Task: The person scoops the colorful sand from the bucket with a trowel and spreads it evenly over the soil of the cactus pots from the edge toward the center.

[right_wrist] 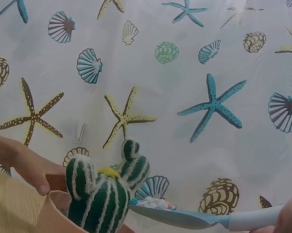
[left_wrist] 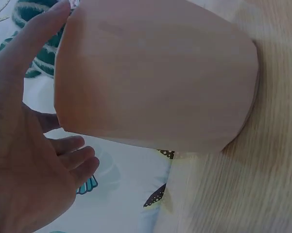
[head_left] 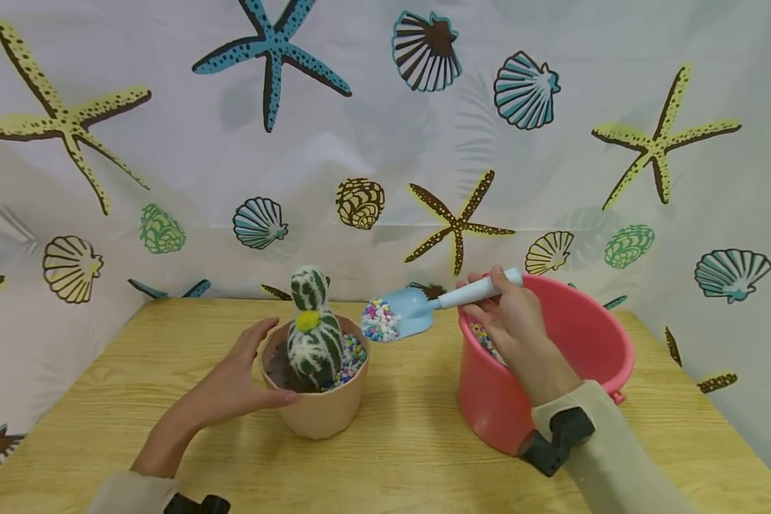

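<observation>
My left hand [head_left: 234, 385] holds the left side of a peach flower pot [head_left: 324, 412], its thumb at the front rim and the index finger farther back; the other fingers curl loosely beside the pot in the left wrist view. A plush-looking green cactus [head_left: 318, 353] with white fuzz and a yellow flower stands in it. Colourful pebbles [head_left: 352, 358] cover the right part, a dark surface the left. My right hand [head_left: 520, 332] grips the handle of a light blue toy shovel [head_left: 417, 313]. Its scoop carries multicoloured pebbles [head_left: 380, 320] just beside the pot's right rim.
A pink bucket [head_left: 488, 407] stands on the right under my right forearm, with more colourful pebbles [head_left: 482, 337] inside. Pot and bucket share a wooden table [head_left: 398, 457]. Behind hangs a white cloth [head_left: 373, 143] printed with starfish and shells.
</observation>
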`<state>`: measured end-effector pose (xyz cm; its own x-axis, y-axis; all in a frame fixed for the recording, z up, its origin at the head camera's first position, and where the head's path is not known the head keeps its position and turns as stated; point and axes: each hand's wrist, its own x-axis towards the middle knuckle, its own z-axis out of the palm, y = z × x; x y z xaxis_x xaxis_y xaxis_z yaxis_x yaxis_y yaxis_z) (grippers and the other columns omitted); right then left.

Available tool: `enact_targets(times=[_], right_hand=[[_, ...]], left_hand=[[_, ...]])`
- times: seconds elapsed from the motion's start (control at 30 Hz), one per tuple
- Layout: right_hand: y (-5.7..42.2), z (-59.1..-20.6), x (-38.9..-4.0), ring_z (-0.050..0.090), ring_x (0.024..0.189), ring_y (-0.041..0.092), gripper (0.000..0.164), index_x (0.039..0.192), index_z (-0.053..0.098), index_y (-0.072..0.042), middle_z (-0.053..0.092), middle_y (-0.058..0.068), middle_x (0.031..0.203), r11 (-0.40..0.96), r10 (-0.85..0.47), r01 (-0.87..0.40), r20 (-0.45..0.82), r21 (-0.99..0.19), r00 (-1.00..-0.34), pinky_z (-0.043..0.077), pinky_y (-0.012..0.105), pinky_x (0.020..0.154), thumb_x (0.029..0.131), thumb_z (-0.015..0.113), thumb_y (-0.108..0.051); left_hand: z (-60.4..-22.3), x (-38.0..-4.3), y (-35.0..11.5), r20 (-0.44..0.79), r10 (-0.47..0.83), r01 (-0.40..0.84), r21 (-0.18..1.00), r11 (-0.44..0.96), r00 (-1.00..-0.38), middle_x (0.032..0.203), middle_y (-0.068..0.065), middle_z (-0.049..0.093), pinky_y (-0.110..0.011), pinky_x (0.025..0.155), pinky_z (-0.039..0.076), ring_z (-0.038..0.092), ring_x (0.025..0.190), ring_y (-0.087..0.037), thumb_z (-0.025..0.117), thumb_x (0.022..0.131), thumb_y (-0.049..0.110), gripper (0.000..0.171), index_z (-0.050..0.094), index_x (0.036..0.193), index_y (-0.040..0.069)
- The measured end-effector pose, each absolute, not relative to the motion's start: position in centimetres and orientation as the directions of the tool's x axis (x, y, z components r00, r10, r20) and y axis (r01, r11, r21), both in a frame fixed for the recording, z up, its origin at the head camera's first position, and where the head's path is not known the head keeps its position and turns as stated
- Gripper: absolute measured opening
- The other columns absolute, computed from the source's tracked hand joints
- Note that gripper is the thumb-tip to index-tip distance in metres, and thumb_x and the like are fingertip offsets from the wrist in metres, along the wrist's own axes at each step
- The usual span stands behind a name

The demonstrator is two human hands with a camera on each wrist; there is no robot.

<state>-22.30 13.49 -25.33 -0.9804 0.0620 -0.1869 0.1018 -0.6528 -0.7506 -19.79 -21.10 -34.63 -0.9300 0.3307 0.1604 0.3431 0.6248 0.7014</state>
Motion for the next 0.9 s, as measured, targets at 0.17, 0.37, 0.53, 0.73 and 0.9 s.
enact_targets(times=[0.17, 0.37, 0.53, 0.73, 0.9], right_hand=[[13.2, -25.3, -22.3, 0.044, 0.131, 0.032, 0.041, 0.140, 0.028, -0.012, 0.043, 0.012, 0.124, -0.650, 0.061, 0.103, -0.187, -0.753, -0.981, 0.035, 0.045, 0.108, 0.103, 0.038, -0.023], [13.3, -25.0, -22.4, 0.044, 0.130, 0.032, 0.040, 0.139, 0.029, -0.014, 0.038, 0.015, 0.136, -0.668, 0.065, 0.098, -0.189, -0.738, -0.980, 0.034, 0.045, 0.108, 0.102, 0.039, -0.023], [13.3, -24.9, -22.2, 0.043, 0.131, 0.031, 0.040, 0.140, 0.029, -0.014, 0.039, 0.014, 0.135, -0.676, 0.057, 0.104, -0.193, -0.730, -0.980, 0.034, 0.044, 0.108, 0.102, 0.039, -0.022], [13.4, -25.0, -22.1, 0.044, 0.130, 0.031, 0.040, 0.140, 0.028, -0.014, 0.043, 0.012, 0.124, -0.671, 0.058, 0.107, -0.195, -0.734, -0.979, 0.035, 0.044, 0.108, 0.102, 0.039, -0.022], [13.2, -25.1, -22.1, 0.042, 0.133, 0.032, 0.040, 0.140, 0.028, -0.013, 0.041, 0.013, 0.131, -0.667, 0.050, 0.113, -0.196, -0.736, -0.979, 0.034, 0.044, 0.108, 0.102, 0.039, -0.022]], left_hand=[[-34.8, -20.1, -21.1, 0.121, 0.341, 0.328, 0.679, 0.656, -0.932, 0.156, -0.027, 0.010, -0.068, 0.102, 0.028, 0.017, 0.140, -0.050, 0.076, 0.076, 0.044, 0.114, 0.003, 0.153, 0.004], [-34.6, -19.8, -20.0, 0.101, 0.294, 0.288, 0.638, 0.714, -0.951, 0.156, -0.025, 0.012, -0.066, 0.105, 0.027, 0.019, 0.140, -0.048, 0.071, 0.078, 0.055, 0.111, 0.006, 0.154, 0.006], [-34.2, -18.6, -18.0, 0.077, 0.158, 0.173, 0.555, 0.813, -0.985, 0.151, -0.035, 0.015, -0.065, 0.097, 0.037, 0.032, 0.129, -0.057, 0.063, 0.076, 0.069, 0.121, 0.003, 0.150, -0.006], [-34.1, -17.5, -16.5, 0.078, 0.069, 0.100, 0.535, 0.839, -0.995, 0.147, -0.037, 0.019, -0.066, 0.094, 0.039, 0.037, 0.124, -0.059, 0.058, 0.075, 0.075, 0.123, 0.006, 0.150, -0.007], [-34.0, -17.7, -17.6, 0.058, 0.152, 0.156, 0.600, 0.785, -0.987, 0.147, -0.038, 0.015, -0.065, 0.095, 0.039, 0.034, 0.128, -0.058, 0.066, 0.077, 0.064, 0.118, 0.004, 0.151, -0.004]])
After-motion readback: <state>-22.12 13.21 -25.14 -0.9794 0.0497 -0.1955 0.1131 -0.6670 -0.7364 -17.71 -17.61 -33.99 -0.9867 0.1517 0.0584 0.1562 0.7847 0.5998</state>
